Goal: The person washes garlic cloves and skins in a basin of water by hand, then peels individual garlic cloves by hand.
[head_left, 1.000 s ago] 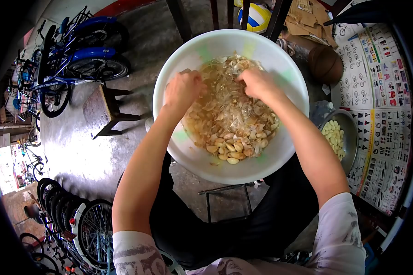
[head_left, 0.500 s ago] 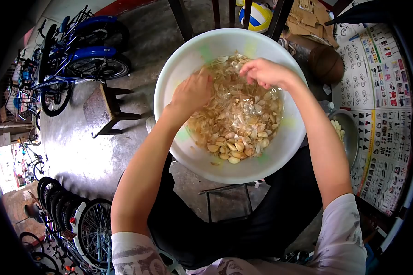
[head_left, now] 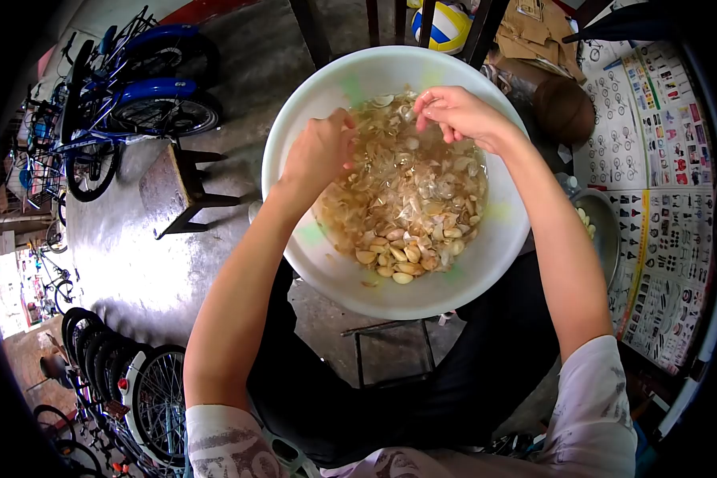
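Note:
A large white plastic basin (head_left: 299, 95) holds cloudy water with many floating garlic skins (head_left: 398, 179). Several garlic cloves (head_left: 406, 253) are gathered at its near side. Over the basin's left part is my left hand (head_left: 320, 150), its fingers bent and apart, with no object visible in them; some fingertips are hidden. My right hand (head_left: 464, 118) hovers above the far right of the skins. Its fingers are loosely curved with a gap between them, and I see nothing held there.
At the right, a metal bowl (head_left: 605, 239) with pale cloves stands by a printed sheet (head_left: 669, 215). A basketball (head_left: 564, 111), cardboard (head_left: 538, 40) and a volleyball (head_left: 442, 28) lie beyond the basin. A wooden stool (head_left: 175, 187) and bicycles (head_left: 163, 107) occupy the left.
My left hand has risen off the skins and shifted slightly left toward the basin wall. The right hand has moved up a little, its fingers more curved.

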{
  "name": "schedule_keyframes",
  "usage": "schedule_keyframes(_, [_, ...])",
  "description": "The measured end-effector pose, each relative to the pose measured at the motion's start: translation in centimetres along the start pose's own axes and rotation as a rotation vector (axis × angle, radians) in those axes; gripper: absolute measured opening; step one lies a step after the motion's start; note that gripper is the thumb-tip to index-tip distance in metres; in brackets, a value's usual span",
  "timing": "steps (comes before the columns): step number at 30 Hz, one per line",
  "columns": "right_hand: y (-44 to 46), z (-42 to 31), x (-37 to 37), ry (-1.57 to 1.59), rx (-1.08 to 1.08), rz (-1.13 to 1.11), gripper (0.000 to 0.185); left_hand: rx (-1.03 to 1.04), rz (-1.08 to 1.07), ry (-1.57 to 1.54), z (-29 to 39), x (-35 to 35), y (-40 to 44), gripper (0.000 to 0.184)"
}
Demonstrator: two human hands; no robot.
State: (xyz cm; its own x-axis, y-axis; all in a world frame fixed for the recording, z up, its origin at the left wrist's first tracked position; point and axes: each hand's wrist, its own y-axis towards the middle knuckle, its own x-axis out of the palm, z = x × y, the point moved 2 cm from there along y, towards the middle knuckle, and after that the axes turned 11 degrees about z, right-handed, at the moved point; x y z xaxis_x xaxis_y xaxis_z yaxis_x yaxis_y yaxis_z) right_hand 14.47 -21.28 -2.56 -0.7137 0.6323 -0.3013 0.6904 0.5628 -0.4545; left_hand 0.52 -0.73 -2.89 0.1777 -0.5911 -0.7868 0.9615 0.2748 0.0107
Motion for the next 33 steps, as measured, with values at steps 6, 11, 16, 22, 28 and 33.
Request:
schedule_keyframes(6, [0.2,-0.1,-0.2,0.334,0.069,-0.107,0.023,0.065,0.153,0.083,0.5,0.1,0.0,0.016])
schedule_keyframes(11, [0.2,0.0,0.2,0.743,0.147,-0.144,0.023,0.070,0.192,-0.200,1.4,0.0,0.5,0.018])
schedule_keyframes(16, [0.9,1.0,0.4,0.766,0.146,-0.133,0.024,0.198,0.307,-0.138,3.2,-0.5,0.5,0.019])
schedule_keyframes(22, [-0.4,-0.1,3.9,0.834,0.294,-0.026,0.021,0.544,0.338,-0.239,5.5,-0.9,0.4,0.028])
schedule_keyframes(28, [0.0,-0.4,5.6,1.130,0.440,-0.141,0.026,0.623,0.458,-0.268,5.8,-1.8,0.6,0.030])
schedule_keyframes(33, [-2.9,-3.7,3.0,0.553,0.131,0.048,0.034,0.317,0.396,-0.272,4.2,-3.2,0.6,0.028])
